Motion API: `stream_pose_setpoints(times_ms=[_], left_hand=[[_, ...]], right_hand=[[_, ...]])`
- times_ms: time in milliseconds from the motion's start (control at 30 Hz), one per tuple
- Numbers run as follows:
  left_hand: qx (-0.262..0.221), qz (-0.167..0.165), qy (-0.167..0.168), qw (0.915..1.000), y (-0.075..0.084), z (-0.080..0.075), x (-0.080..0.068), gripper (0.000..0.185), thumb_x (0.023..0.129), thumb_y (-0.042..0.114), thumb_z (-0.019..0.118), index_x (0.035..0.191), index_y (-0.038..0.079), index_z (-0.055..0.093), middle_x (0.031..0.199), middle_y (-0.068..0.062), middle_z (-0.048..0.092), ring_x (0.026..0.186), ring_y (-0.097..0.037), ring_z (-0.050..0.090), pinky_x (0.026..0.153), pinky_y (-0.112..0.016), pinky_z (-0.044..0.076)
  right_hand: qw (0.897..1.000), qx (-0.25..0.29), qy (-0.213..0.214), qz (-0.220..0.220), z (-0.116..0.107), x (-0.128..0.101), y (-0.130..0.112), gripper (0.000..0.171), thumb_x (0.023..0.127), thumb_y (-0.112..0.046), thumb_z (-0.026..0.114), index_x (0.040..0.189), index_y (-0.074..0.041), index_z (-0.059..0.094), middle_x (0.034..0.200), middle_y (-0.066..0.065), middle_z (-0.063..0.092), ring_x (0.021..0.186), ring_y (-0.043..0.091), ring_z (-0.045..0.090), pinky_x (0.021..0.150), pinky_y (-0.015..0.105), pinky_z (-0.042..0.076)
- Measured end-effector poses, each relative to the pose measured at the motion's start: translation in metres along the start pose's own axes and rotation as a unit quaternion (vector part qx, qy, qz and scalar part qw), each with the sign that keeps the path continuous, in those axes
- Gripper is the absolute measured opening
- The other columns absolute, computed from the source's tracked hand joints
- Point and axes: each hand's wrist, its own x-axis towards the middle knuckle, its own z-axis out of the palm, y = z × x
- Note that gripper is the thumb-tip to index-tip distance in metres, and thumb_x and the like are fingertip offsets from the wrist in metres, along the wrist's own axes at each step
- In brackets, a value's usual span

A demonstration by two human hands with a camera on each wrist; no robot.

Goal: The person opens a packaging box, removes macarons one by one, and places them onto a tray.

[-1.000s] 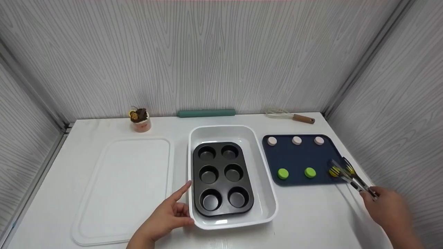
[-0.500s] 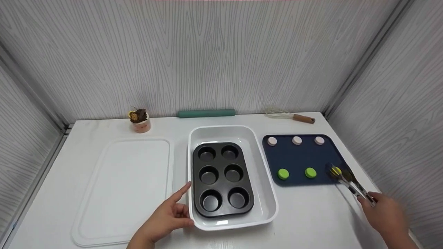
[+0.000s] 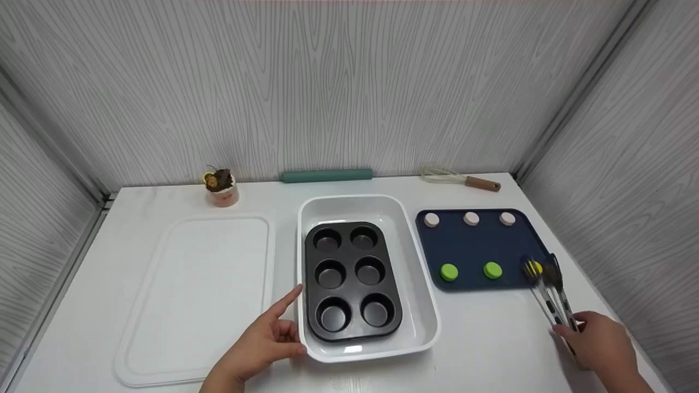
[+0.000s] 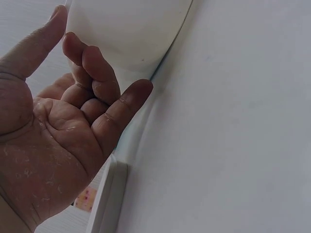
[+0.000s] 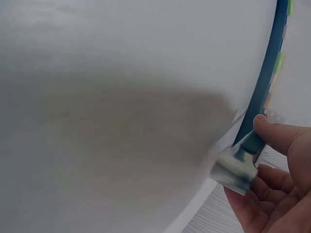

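My right hand (image 3: 579,330) grips the handles of a pair of tongs (image 3: 549,297) near the table's front right. The tong tips stand on either side of a yellow-green disc (image 3: 535,267) at the near right corner of a navy tray (image 3: 475,245). The right wrist view shows my right hand (image 5: 265,145) pinching the tongs (image 5: 238,165) beside the tray's edge (image 5: 267,73). My left hand (image 3: 286,322) rests against the front left corner of a white baking dish (image 3: 420,305), fingers loosely curled and thumb along its side. A black muffin pan (image 3: 349,278) lies inside. In the left wrist view the fingers (image 4: 97,63) touch the dish wall (image 4: 126,29).
Two green discs (image 3: 449,271) and three pink discs (image 3: 471,218) also sit on the navy tray. A white flat tray (image 3: 202,295) lies at the left. Along the back wall are a small decorated cup (image 3: 220,190), a green rolling pin (image 3: 326,175) and a whisk (image 3: 461,179).
My right hand has drawn back toward the table's near edge and the tongs have swung to point more straight ahead, tips staying at the yellow-green disc. The left hand has not moved.
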Motion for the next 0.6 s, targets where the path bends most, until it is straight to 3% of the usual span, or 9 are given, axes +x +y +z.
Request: stream_pose_setpoints(times_ms=[133, 233, 333, 400, 467, 500, 567, 600], left_hand=[[0.005, -0.002, 0.003, 1.0000, 0.000, 0.001, -0.003, 0.115, 0.083, -0.002, 0.084, 0.170, 0.007, 0.009, 0.086, -0.008, 0.068, 0.079, -0.012, 0.064, 0.077, -0.025, 0.055], [0.007, -0.002, 0.005, 1.0000, 0.000, 0.002, -0.005, 0.115, 0.083, -0.002, 0.084, 0.170, 0.007, 0.009, 0.085, -0.008, 0.069, 0.079, -0.012, 0.064, 0.077, -0.025, 0.055], [0.005, -0.001, -0.004, 1.0000, 0.001, 0.001, -0.005, 0.114, 0.085, -0.002, 0.083, 0.170, 0.007, 0.009, 0.086, -0.008, 0.068, 0.080, -0.012, 0.064, 0.076, -0.024, 0.055], [0.010, -0.002, -0.005, 0.9999, 0.002, 0.001, -0.005, 0.110, 0.086, -0.001, 0.082, 0.170, 0.006, 0.010, 0.087, -0.008, 0.067, 0.080, -0.012, 0.063, 0.076, -0.024, 0.054], [0.033, -0.002, 0.017, 0.9993, 0.005, 0.001, -0.005, 0.103, 0.089, 0.000, 0.080, 0.169, 0.002, 0.015, 0.089, -0.009, 0.067, 0.080, -0.012, 0.062, 0.075, -0.023, 0.053], [0.049, -0.003, 0.044, 0.9979, 0.006, 0.001, -0.005, 0.098, 0.091, 0.001, 0.079, 0.168, 0.001, 0.019, 0.090, -0.009, 0.066, 0.080, -0.012, 0.062, 0.074, -0.023, 0.052], [0.095, -0.009, 0.125, 0.9876, 0.009, 0.002, -0.003, 0.085, 0.095, 0.006, 0.077, 0.165, 0.000, 0.029, 0.092, -0.007, 0.066, 0.080, -0.014, 0.061, 0.073, -0.024, 0.052], [0.128, -0.014, 0.171, 0.9769, 0.010, 0.002, -0.001, 0.079, 0.098, 0.010, 0.076, 0.164, 0.000, 0.034, 0.094, -0.007, 0.066, 0.082, -0.015, 0.061, 0.074, -0.026, 0.052]], right_hand=[[1.000, 0.003, -0.013, 0.005, 0.002, 0.000, -0.001, 0.072, 0.092, -0.039, 0.081, 0.124, 0.022, 0.060, 0.088, 0.017, 0.071, 0.074, 0.022, 0.066, 0.062, 0.039, 0.052], [1.000, 0.003, -0.010, 0.010, 0.002, -0.001, -0.003, 0.077, 0.090, -0.044, 0.081, 0.127, 0.021, 0.059, 0.093, 0.022, 0.072, 0.077, 0.027, 0.068, 0.062, 0.041, 0.053], [0.999, 0.012, 0.047, 0.021, 0.003, -0.006, -0.012, 0.083, 0.092, -0.050, 0.077, 0.135, 0.018, 0.056, 0.114, 0.033, 0.068, 0.090, 0.040, 0.070, 0.068, 0.049, 0.055], [0.992, 0.034, 0.124, 0.008, 0.007, -0.011, -0.021, 0.077, 0.095, -0.046, 0.075, 0.137, 0.015, 0.056, 0.126, 0.037, 0.062, 0.104, 0.048, 0.066, 0.077, 0.057, 0.054], [0.977, 0.057, 0.204, -0.032, 0.013, -0.015, -0.038, 0.066, 0.097, -0.037, 0.075, 0.137, 0.013, 0.058, 0.131, 0.037, 0.057, 0.115, 0.052, 0.059, 0.088, 0.064, 0.049], [0.965, 0.071, 0.242, -0.070, 0.016, -0.015, -0.046, 0.061, 0.095, -0.030, 0.077, 0.135, 0.013, 0.060, 0.130, 0.037, 0.057, 0.117, 0.054, 0.057, 0.092, 0.067, 0.046], [0.934, 0.075, 0.303, -0.172, 0.024, -0.012, -0.065, 0.054, 0.090, -0.021, 0.081, 0.129, 0.012, 0.064, 0.127, 0.036, 0.058, 0.116, 0.055, 0.055, 0.095, 0.069, 0.043], [0.917, 0.067, 0.323, -0.223, 0.027, -0.009, -0.075, 0.053, 0.089, -0.021, 0.081, 0.127, 0.012, 0.065, 0.127, 0.036, 0.058, 0.116, 0.056, 0.055, 0.096, 0.070, 0.042]])
